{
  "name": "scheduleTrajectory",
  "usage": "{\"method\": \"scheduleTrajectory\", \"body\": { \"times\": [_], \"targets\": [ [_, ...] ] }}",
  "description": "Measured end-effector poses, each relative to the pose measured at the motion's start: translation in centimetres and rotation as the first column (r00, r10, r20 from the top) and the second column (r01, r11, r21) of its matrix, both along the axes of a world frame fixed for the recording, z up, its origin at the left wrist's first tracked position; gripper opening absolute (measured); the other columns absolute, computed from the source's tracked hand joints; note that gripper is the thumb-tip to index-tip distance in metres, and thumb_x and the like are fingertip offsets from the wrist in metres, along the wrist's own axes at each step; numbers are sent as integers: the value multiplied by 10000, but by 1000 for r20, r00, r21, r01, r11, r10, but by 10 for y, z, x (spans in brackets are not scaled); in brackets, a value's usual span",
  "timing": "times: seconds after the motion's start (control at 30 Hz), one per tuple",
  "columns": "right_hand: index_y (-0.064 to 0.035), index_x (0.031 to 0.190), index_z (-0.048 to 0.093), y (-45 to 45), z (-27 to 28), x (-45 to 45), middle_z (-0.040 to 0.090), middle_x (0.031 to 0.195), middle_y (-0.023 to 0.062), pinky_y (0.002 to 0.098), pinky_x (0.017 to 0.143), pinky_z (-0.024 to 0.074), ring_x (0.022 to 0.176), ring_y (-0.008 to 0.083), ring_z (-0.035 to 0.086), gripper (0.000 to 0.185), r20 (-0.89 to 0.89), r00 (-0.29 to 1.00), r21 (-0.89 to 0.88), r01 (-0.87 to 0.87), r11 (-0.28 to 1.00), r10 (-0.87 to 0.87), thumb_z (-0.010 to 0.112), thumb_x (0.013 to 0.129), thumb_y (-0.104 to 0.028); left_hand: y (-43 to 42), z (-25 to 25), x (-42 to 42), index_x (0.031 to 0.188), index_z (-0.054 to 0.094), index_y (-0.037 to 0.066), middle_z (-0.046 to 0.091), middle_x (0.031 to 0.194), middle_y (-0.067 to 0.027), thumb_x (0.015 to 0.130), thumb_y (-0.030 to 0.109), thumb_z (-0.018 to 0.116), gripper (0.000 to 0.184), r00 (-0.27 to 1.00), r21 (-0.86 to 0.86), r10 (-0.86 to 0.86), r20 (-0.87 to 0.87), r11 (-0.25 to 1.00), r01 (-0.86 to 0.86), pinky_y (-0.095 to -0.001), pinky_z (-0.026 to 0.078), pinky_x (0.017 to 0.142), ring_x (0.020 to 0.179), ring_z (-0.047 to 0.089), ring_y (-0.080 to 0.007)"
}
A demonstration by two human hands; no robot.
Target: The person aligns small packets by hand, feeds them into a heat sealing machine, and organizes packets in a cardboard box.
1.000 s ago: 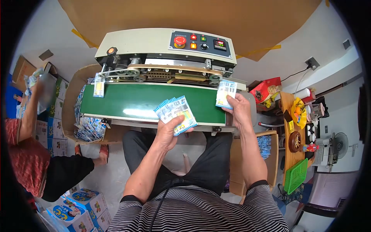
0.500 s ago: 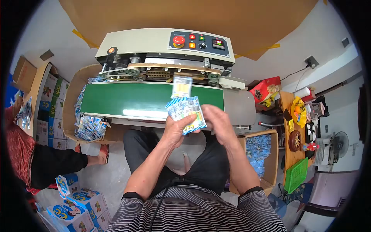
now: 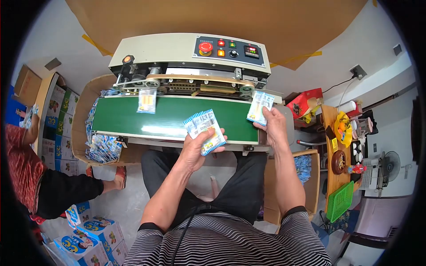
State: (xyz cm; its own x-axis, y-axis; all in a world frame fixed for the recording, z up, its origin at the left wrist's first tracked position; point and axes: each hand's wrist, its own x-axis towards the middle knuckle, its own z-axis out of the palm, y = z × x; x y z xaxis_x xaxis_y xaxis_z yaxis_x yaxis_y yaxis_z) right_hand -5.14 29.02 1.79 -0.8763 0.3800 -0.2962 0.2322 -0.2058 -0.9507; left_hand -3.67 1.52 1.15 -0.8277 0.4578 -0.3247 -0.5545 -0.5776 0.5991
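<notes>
My left hand grips a small stack of blue-and-white snack packets, fanned slightly, over the front edge of the green conveyor belt. Between the thumb and fingers of my right hand is a single packet, its top edge by the right end of the sealing machine's roller strip. Another packet hangs from the strip near the left rollers, lying over the belt. The fingers under both held loads are partly hidden.
A carton full of packets stands at the belt's left end. Another carton of packets is by my right leg. A co-worker is at far left, near printed boxes. A wooden table with a green basket stands at right.
My right hand has moved right and up, now with one packet away from the stack. The packet on the machine has travelled left. My left hand has shifted slightly left.
</notes>
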Motion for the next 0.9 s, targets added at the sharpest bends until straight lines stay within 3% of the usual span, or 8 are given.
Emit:
{"method": "scheduleTrajectory", "body": {
  "times": [0.17,0.3,0.43,0.57,0.67,0.8,0.83,0.9],
  "targets": [
    [10,1195,627,-4,-8,-22,723,1096,124,312,703,650,942,199,739,259,47,995,-13,-90,996,91,598,1043,-198,-2,4,-3,1358,520,-40,686,1181,-200,947,111,694,471,999,62,8,42,998,-10,-376,682,707,1019,728,-302],
    [20,1222,621,-13,-11,-31,715,1103,127,304,719,647,964,203,733,282,29,991,-68,-125,990,127,608,1040,-195,0,0,-3,1344,541,-35,695,1176,-177,921,82,722,475,999,-35,46,-20,998,-47,-363,681,690,993,732,-264],
    [23,1243,618,-30,4,-19,707,1132,124,301,723,643,975,204,728,312,45,991,-22,-123,992,124,618,1036,-210,0,5,-5,1306,576,-37,704,1162,-151,901,54,741,447,997,-116,64,-35,991,-68,-356,679,679,972,732,-232],
    [17,1235,624,-61,23,30,701,1136,120,299,708,638,940,197,731,333,-62,990,147,-118,982,128,635,1029,-244,7,3,-1,1270,603,-39,709,1151,-138,894,44,749,412,997,-146,39,-64,988,-48,-358,679,687,963,732,-224],
    [8,1180,636,-77,34,53,709,1108,122,324,720,626,922,200,728,295,-20,863,-127,-503,855,505,606,1041,-251,19,-7,4,1269,603,-45,706,1154,-144,904,59,743,405,983,-207,19,-185,977,-58,-361,679,700,969,731,-229],
    [11,1232,611,-58,14,48,704,1135,125,311,700,643,883,201,738,318,-24,964,-59,-265,962,264,616,1034,-238,15,9,7,1274,600,-48,703,1161,-159,916,81,735,403,995,-79,-48,-86,996,41,-366,677,711,972,731,-243],
    [11,1232,611,-50,11,43,704,1135,125,311,700,643,883,201,738,318,-25,963,-59,-271,961,270,616,1034,-238,12,9,6,1274,600,-48,703,1161,-159,916,81,735,403,995,-79,-42,-88,996,35,-366,677,711,972,731,-243],
    [18,1237,602,-29,9,32,705,1148,128,331,716,647,918,216,736,289,-40,999,-52,-25,998,23,606,1034,-187,3,7,2,1284,584,-47,695,1176,-163,925,101,722,413,999,-37,-46,-17,998,45,-394,676,734,989,727,-260]
  ]
}}
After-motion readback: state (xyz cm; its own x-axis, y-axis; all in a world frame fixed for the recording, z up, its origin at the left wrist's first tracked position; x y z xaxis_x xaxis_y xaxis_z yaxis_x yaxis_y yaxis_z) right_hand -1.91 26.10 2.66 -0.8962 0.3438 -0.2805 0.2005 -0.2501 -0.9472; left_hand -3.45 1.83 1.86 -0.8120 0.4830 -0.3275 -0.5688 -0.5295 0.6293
